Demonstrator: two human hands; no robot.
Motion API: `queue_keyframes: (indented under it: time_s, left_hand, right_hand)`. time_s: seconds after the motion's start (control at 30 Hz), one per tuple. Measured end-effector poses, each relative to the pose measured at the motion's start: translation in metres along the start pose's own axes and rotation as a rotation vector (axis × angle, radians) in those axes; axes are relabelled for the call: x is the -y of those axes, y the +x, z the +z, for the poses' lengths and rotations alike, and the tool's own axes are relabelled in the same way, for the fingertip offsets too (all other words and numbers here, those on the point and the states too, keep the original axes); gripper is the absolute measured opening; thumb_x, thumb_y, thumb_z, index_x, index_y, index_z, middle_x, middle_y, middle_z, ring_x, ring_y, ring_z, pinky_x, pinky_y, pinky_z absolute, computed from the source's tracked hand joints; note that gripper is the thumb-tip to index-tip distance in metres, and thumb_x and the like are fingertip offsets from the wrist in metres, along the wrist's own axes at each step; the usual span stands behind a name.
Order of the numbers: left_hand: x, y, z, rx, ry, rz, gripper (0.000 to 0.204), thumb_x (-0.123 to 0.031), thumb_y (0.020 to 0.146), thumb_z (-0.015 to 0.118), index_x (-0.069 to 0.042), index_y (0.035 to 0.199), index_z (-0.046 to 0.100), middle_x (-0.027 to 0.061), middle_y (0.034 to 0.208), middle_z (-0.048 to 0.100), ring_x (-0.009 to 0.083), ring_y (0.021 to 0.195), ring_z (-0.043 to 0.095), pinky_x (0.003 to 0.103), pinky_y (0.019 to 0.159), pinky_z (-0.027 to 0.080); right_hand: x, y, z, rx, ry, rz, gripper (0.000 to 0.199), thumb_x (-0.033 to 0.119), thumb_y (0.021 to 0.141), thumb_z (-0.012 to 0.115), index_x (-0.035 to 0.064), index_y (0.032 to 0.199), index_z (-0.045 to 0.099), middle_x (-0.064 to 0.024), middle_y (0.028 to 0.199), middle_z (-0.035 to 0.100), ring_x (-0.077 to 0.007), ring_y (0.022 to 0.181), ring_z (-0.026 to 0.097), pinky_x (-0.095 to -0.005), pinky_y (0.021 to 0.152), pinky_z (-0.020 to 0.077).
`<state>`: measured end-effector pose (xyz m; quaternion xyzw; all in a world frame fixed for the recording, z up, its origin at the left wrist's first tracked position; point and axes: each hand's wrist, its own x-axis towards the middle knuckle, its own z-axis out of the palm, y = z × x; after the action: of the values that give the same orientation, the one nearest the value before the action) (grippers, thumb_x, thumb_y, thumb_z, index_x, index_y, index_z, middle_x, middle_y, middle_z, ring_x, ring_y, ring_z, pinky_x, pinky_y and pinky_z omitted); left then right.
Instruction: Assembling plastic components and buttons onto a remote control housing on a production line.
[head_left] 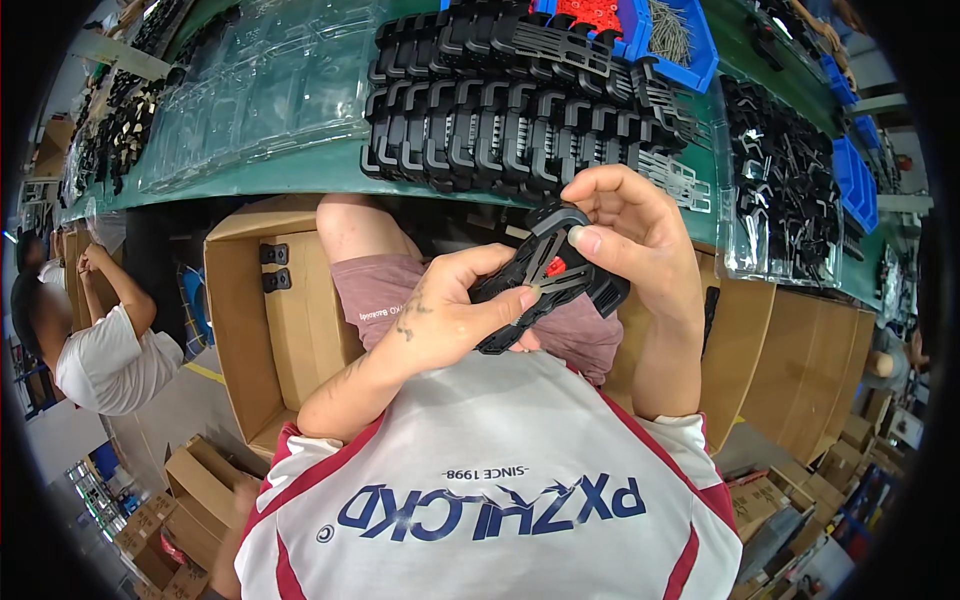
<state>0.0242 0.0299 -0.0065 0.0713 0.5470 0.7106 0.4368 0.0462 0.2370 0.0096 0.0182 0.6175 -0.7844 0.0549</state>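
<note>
A black plastic part [572, 284] with slotted grey bars and a small red piece [555, 266] in its middle is held above my lap, tilted. My left hand [455, 300] is closed round its lower left side, with the thumb lying on the bars and some fingers hidden beneath. At the upper right end of the part, the thumb and forefinger of my right hand [640, 235] are closed on its edge. Just beyond my hands, rows of similar black plastic parts [480, 130] stand packed on the green table [270, 180].
Blue bins [690, 75] at the far side hold red pieces [590, 12] and metal pins [668, 35]. Clear trays [270, 95] lie left; another tray [755, 265] holds black parts on the right. Cardboard boxes [225, 330] flank my legs. Another person [115, 345] sits at left.
</note>
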Motion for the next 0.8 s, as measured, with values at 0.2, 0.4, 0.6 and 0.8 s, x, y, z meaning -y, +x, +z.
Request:
queue_keyframes:
  time_s: [0.2,0.4,0.6,0.8]
  left_hand:
    - [0.002,0.001,0.000,0.016,0.085,0.036,0.013,-0.002,0.086,0.059,0.004,0.098,0.057,0.0073,0.076,0.064,0.0153,0.063,0.067,0.019,0.057,0.051]
    - [0.016,-0.001,-0.007,-0.018,0.180,0.108,0.009,-0.005,0.086,0.061,0.002,0.092,0.060,0.0041,0.073,0.063,0.0093,0.057,0.059,0.016,0.053,0.044]
    - [0.018,-0.003,-0.019,-0.030,0.110,0.079,0.010,-0.008,0.086,0.063,0.001,0.083,0.064,0.0002,0.068,0.061,0.0047,0.054,0.048,0.015,0.049,0.038]
    - [0.006,-0.004,-0.032,-0.270,-0.074,0.160,0.013,-0.008,0.086,0.064,0.000,0.077,0.067,-0.0018,0.065,0.059,0.0029,0.054,0.045,0.015,0.048,0.034]
  right_hand:
    - [-0.004,0.001,-0.001,-0.005,0.073,-0.031,0.029,-0.002,0.074,0.069,-0.0003,0.102,0.060,-0.0058,0.084,0.061,-0.0084,0.074,0.055,-0.0178,0.068,0.0448]
    - [-0.004,-0.006,0.003,0.054,0.085,0.029,0.031,-0.005,0.073,0.063,-0.0011,0.104,0.057,-0.0085,0.092,0.062,-0.0124,0.080,0.057,-0.0215,0.076,0.0447]
    - [0.002,0.009,0.015,0.188,-0.006,0.109,0.031,-0.005,0.073,0.065,-0.0009,0.104,0.060,-0.0074,0.089,0.064,-0.0120,0.077,0.059,-0.0206,0.073,0.0467]
    - [0.024,0.091,0.019,-0.167,-0.393,-0.123,0.029,0.009,0.080,0.068,-0.0018,0.107,0.063,-0.0077,0.081,0.064,-0.0134,0.063,0.060,-0.0222,0.055,0.0491]
